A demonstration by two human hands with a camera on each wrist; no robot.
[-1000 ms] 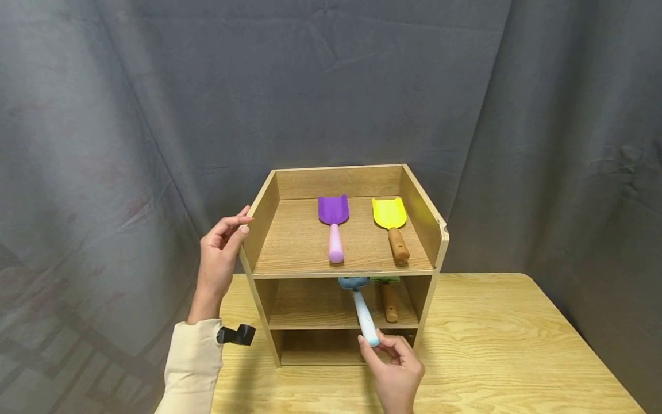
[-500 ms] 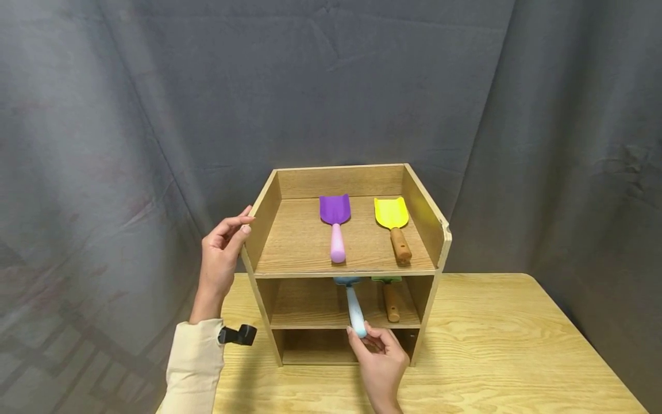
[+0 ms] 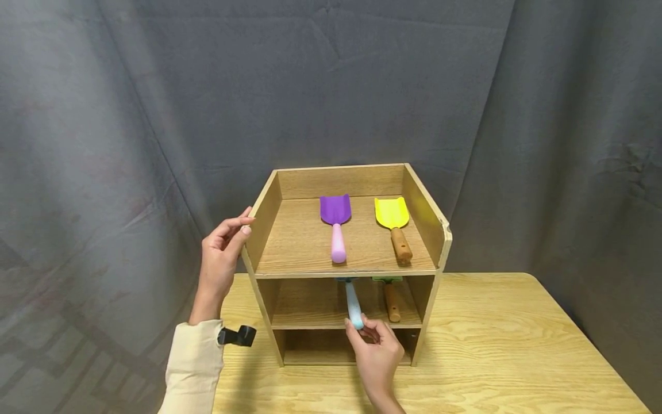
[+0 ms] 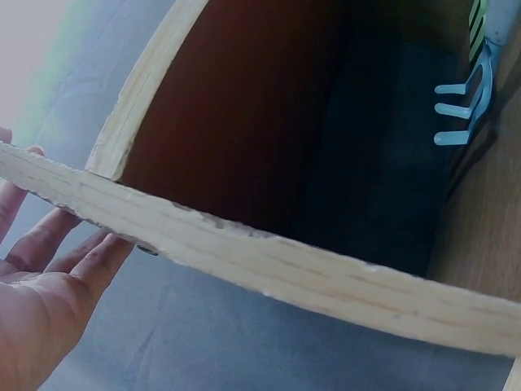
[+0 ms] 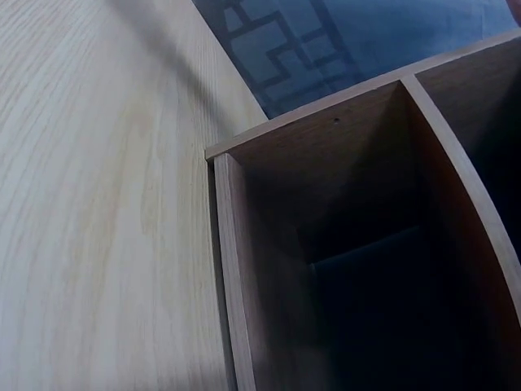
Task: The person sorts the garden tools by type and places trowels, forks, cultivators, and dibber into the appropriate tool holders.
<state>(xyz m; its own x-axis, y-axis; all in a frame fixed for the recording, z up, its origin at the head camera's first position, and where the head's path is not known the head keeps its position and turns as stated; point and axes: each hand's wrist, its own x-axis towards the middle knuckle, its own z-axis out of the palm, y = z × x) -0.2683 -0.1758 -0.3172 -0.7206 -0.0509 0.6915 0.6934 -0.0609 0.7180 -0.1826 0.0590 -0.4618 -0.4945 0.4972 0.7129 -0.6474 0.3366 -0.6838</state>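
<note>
A blue hand rake with a pale blue handle [image 3: 354,305] lies in the middle compartment of a small wooden shelf [image 3: 310,274], its head hidden under the top board in the head view. My right hand [image 3: 380,356] pinches the handle's end at the compartment's front edge. In the left wrist view the rake's tines [image 4: 453,110] show inside. My left hand [image 3: 219,261] holds the left side panel by its front edge, thumb and fingertips at the rim. Right of the rake lies a green-headed tool with a brown handle [image 3: 392,303].
On the top board lie a purple scoop [image 3: 335,210] with a pink handle and a yellow scoop [image 3: 391,213] with a brown handle. The lowest compartment [image 3: 315,346] sits below the rake. A wood-grain table [image 3: 507,339] carries the shelf; grey cloth [image 3: 331,86] hangs behind.
My right hand has pushed the rake inward and slightly left, so its head has slid out of sight under the top board. The left hand stays on the panel.
</note>
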